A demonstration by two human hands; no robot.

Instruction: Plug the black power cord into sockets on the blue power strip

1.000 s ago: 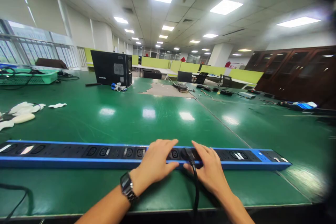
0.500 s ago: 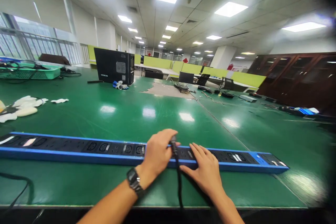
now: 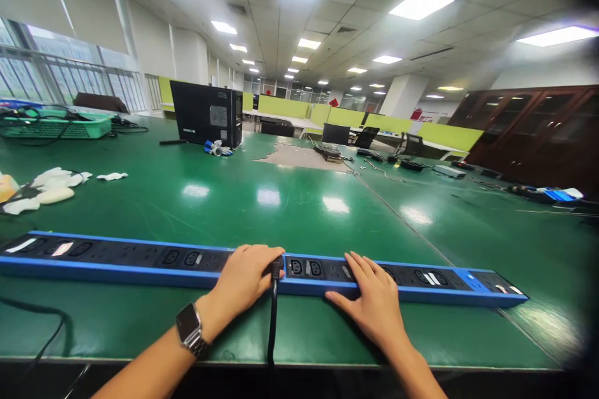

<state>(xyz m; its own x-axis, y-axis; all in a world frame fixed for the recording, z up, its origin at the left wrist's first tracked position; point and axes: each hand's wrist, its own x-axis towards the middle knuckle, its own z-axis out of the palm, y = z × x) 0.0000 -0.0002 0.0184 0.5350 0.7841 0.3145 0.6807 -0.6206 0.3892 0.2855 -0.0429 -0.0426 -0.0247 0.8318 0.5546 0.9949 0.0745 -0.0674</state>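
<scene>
A long blue and black power strip (image 3: 178,277) lies across the green table along its near side. My left hand (image 3: 248,273), with a watch on the wrist, is closed around the plug of a black power cord (image 3: 272,324). The plug is at the strip's socket face, left of two bare sockets; whether it sits in a socket is hidden by my fingers. From the plug the cord hangs down over the table's front edge. My right hand (image 3: 374,293) rests on the strip further right, fingers stretched over its top and thumb against its front side.
A black computer case (image 3: 203,113) stands at the back, with blue-and-white connectors (image 3: 218,148) before it. To the left are a green basket (image 3: 87,128) of cables and white scraps (image 3: 56,181). Another black cable (image 3: 51,308) lies at the near left.
My left hand has moved left along the strip with the plug and lowered it to the sockets, uncovering two sockets. My right hand stays on the strip.
</scene>
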